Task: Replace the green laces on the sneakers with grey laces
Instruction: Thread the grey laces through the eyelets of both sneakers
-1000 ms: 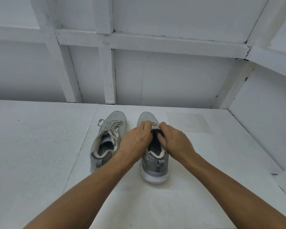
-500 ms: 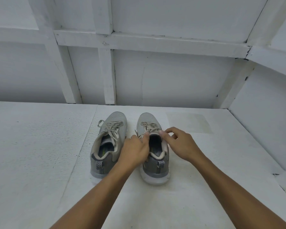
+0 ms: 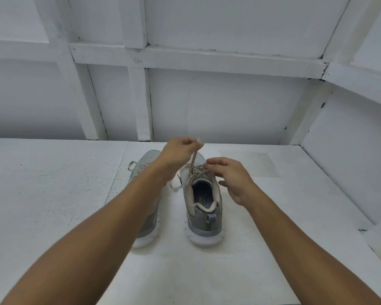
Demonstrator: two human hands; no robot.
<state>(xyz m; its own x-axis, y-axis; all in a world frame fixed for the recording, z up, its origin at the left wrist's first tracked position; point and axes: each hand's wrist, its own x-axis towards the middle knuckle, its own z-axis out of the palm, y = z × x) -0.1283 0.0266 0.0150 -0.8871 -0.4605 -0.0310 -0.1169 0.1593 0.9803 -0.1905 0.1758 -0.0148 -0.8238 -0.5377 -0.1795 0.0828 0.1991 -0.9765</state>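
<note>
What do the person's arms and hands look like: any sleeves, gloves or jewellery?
Both arms are bare: the left forearm and right forearm show no sleeve up to the frame edge. The left hand and right hand wear no gloves. No watch, band or ring shows on either.

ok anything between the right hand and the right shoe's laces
Nothing visible. The right hand hovers right at the laces of the right sneaker, and the left hand pinches a lace end, pulled up clear of that path.

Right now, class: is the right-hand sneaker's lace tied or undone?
Undone: the left hand pinches one lace end raised above that sneaker.
</note>
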